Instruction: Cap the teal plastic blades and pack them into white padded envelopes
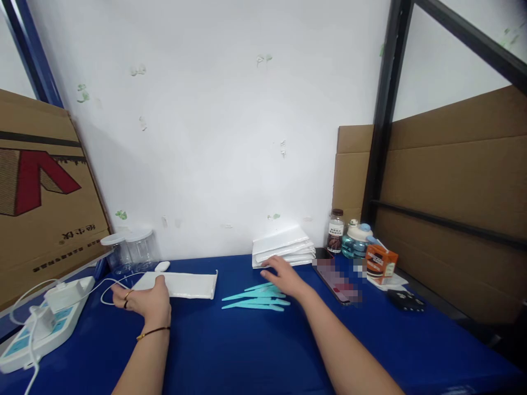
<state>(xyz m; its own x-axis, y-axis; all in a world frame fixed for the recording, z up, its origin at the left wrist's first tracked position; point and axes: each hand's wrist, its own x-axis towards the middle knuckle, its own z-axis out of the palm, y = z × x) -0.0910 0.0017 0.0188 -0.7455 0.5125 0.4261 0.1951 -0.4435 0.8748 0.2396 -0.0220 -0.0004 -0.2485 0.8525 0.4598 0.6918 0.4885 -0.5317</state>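
Several slim turquoise plastic sticks (255,302), tapered at one end and shaped like eyebrow razors, lie loosely side by side mid-table. Over their far right end hovers my right hand (284,277), fingers apart and nothing visible in them; its fingertips are close to the front of a stack of white padded bags (284,247) by the wall. On the left, a single flat white bag (191,285) lies lengthwise. My left hand (144,300) is at its left end, thumb up and fingers spread; whether it touches the bag I cannot tell.
A power strip (69,323) with plugs and white cables lies at left, near two clear jars (140,252) and a small white case (162,266). At right are a phone (335,282), a brown bottle (335,233), a blue cup (354,241), an orange box (381,263) and a black object (405,300).
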